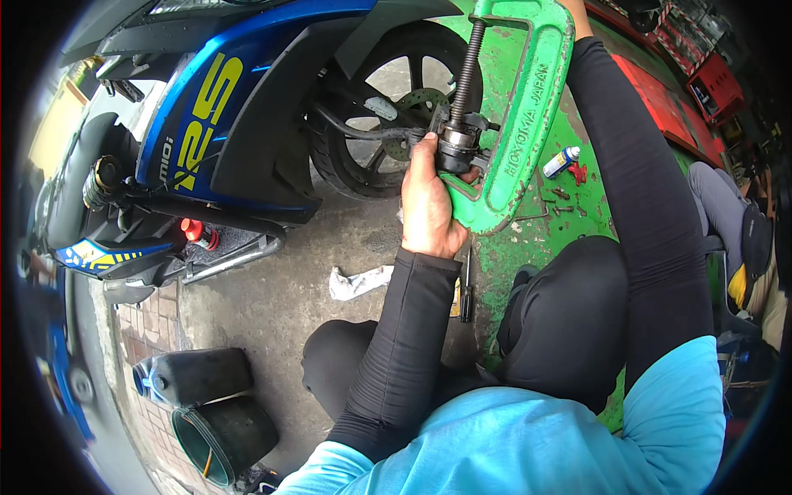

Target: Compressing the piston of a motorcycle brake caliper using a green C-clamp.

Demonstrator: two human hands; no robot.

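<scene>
i'm watching a person crouching beside a blue-and-black motorbike (247, 91), working near its black-tyred, spoked wheel (332, 167). the bare left hand (431, 202) is grasping a compact black-and-silver metal brake caliper (455, 150), its fingers curling around the part. a big chipped-green metal c-clamp (518, 132) is standing over that caliper, its dark threaded screw (469, 73) running down to it and its lower end lying just beside the palm. the right hand (579, 18) is reaching up past the frame's upper edge near the clamp's top; i cannot tell whether its fingers are gripping.

on the green-painted floor (577, 221), a blue-and-white spray can (562, 162) is lying near small dark metal pieces (563, 196). a crumpled white cloth (360, 282) is resting on the grey concrete, and 1 black-handled tool (467, 301) is lying between the knees.
</scene>
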